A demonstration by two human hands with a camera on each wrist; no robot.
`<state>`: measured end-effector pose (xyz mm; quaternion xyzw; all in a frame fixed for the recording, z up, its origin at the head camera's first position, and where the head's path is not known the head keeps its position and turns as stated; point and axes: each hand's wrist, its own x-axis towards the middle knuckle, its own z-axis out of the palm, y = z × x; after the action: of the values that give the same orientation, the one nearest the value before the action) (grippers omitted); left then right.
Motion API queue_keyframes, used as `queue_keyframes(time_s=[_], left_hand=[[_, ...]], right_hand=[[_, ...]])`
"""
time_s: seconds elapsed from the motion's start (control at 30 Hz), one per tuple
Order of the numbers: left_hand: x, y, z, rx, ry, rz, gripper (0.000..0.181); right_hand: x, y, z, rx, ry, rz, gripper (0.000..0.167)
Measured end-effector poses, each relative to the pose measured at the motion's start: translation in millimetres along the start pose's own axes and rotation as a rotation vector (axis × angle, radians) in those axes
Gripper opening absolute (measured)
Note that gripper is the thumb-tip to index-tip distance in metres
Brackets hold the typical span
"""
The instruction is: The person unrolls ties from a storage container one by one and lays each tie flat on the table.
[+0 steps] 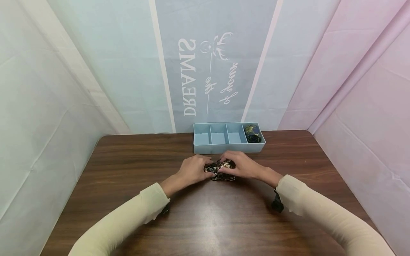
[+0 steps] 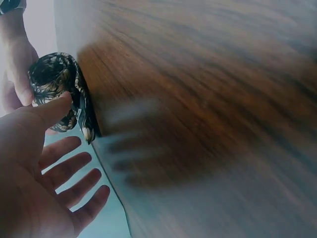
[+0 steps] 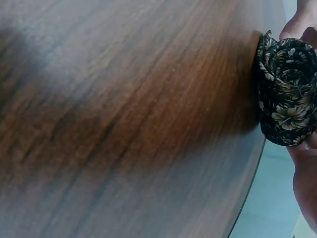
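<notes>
A black cloth with a light floral print, rolled up (image 1: 221, 170), lies on the table in front of the tray. In the left wrist view the rolled cloth (image 2: 54, 87) shows its spiral end with a loose flap along the table side. My left hand (image 1: 193, 169) touches its left end with the thumb, fingers spread and relaxed beyond it. My right hand (image 1: 241, 165) holds the right end between thumb and fingers. The right wrist view shows the other end of the rolled cloth (image 3: 290, 94), with a hand on either side of it.
Behind the hands, a light blue tray (image 1: 225, 148) with several compartments stands near the back edge of the brown wooden table (image 1: 211, 220). Its rightmost compartment holds a rolled blue floral cloth (image 1: 253, 133). Printed fabric (image 1: 205, 21) hangs behind the table, and pale fabric walls stand at both sides.
</notes>
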<state>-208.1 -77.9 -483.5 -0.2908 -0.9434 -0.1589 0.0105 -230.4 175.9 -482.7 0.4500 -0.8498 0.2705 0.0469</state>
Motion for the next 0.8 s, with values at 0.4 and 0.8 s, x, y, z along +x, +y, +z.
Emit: queue_keyframes(time_s=[0.4,0.8], left_hand=[[3.8,4.9,8.4,0.088,-0.041,0.084,0.05],[0.1,6.7,4.7,0.174,-0.053,0.066,0.053]], right_hand=[[-8.6,1,-6,0.055,-0.039,0.001,0.034],[-12.8,5,-17,0.041,-0.103,-0.061,0.033]])
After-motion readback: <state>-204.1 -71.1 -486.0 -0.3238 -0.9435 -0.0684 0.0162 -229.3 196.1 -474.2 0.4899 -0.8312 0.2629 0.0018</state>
